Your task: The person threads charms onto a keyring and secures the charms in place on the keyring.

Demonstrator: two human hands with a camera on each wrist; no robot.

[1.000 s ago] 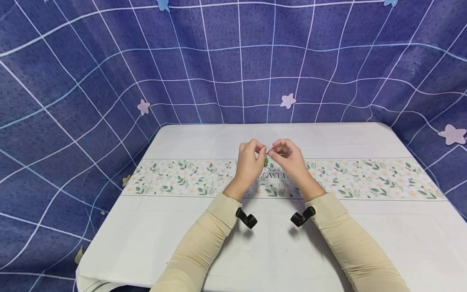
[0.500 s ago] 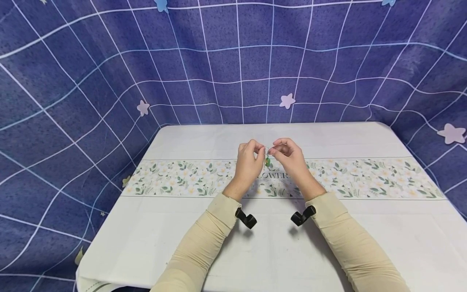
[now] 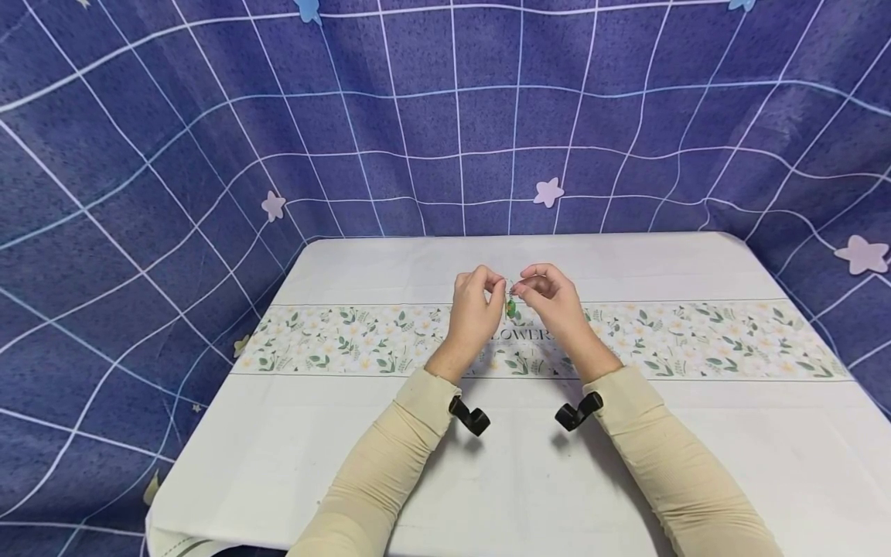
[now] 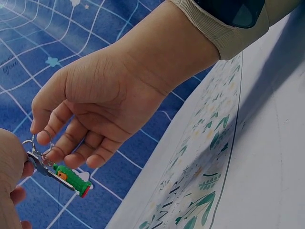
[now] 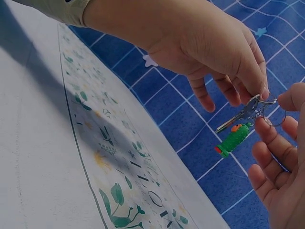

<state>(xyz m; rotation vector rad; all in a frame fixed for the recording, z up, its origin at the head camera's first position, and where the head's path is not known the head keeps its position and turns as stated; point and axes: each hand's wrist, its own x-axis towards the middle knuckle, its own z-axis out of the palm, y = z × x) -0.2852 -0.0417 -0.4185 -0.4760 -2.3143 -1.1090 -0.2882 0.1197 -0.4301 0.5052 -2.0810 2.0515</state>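
Here's the left sleeve [image 3: 386, 456], out toward seven o'clock in the head view, pale beige and lightly creased! Over at four o'clock, the right sleeve [image 3: 675, 456], same colour, wrinkles bunching along it. Wide cuffs now, left cuff [image 3: 426, 398] and right cuff [image 3: 626, 398], and beyond them a bare left hand [image 3: 475, 305], a bare right hand [image 3: 557, 298]. And black! A hooked left wrist piece [image 3: 470, 419] at its cuff's four o'clock, matched by the right wrist piece [image 3: 575, 416]. Left wrist view, one o'clock: fine ribbing on that cuff!
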